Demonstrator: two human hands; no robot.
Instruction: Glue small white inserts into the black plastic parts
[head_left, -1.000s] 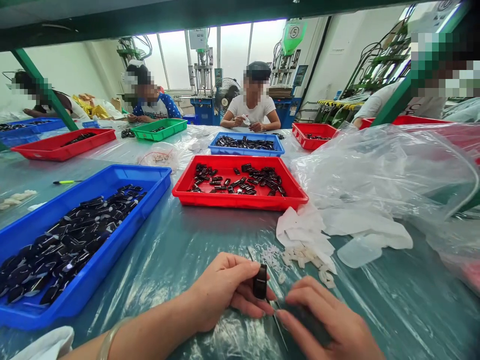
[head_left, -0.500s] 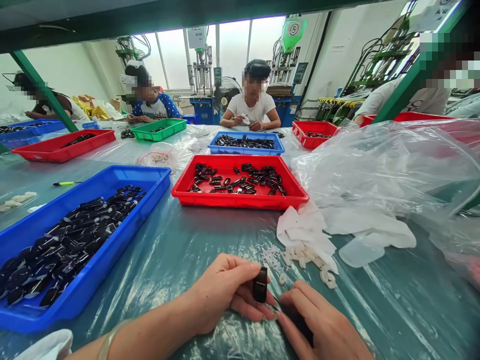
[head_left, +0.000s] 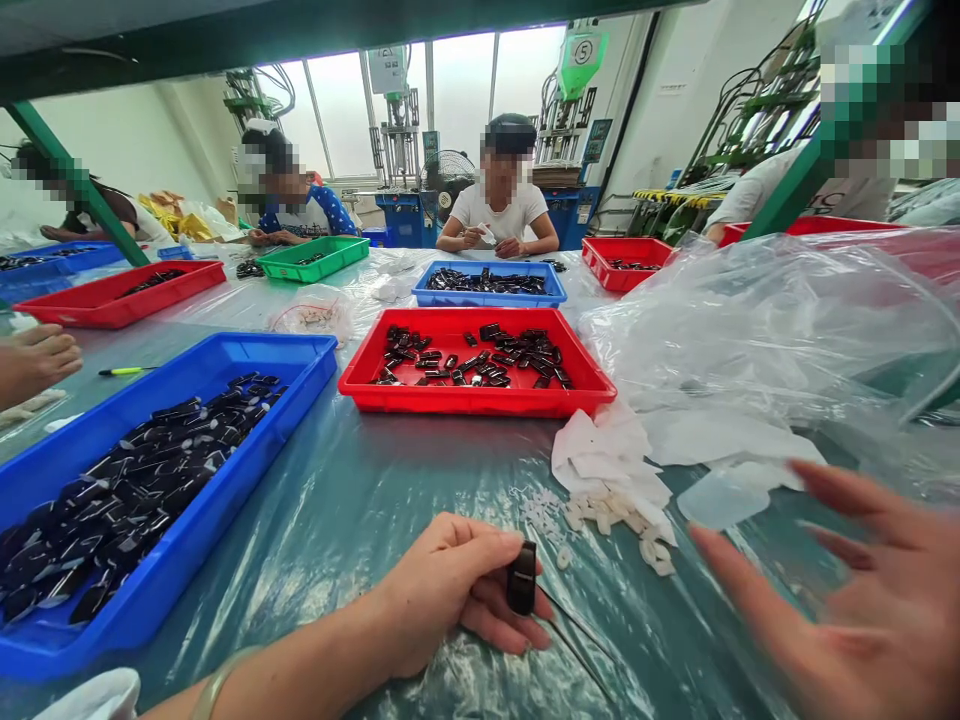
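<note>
My left hand rests on the plastic-covered table and pinches a small black plastic part between thumb and fingers. A thin pair of tweezers lies on the table just right of that hand. My right hand hovers at the lower right with its fingers spread and nothing in it. Small white bits lie scattered ahead of both hands, next to white gloves or cloth.
A blue tray of black parts sits at left, a red tray of black parts ahead. A big clear plastic bag fills the right. Other people sit around the table with more trays; someone's hand shows at far left.
My right hand let go of the tweezers, opened and swung out to the right. The left hand kept hold of the black part. A hand came in at far left.
</note>
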